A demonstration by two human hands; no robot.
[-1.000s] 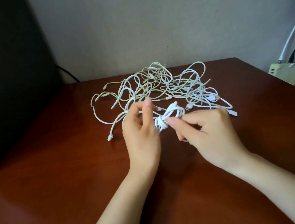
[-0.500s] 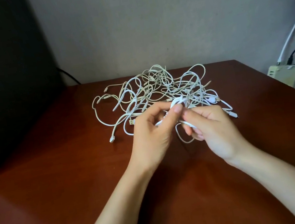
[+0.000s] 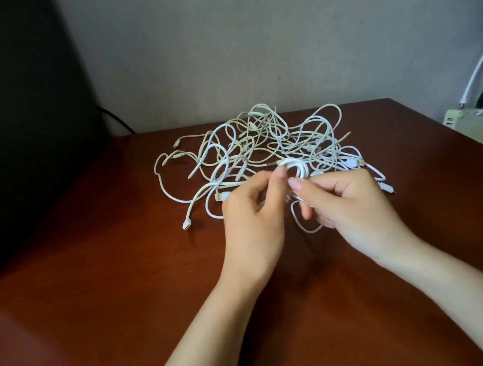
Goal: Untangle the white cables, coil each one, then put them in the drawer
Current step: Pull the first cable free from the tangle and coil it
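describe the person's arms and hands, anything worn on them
Nothing is worn. The left hand and right hand are bare, with no gloves, rings, watch or bracelet showing. Both forearms are bare too, with no sleeves in view. The nails look short and plain.

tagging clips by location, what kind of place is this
Likely a home desk corner: a reddish wooden table pushed against a plain wall, a power strip with leads plugged in at the right, and tangled white cables on the table.
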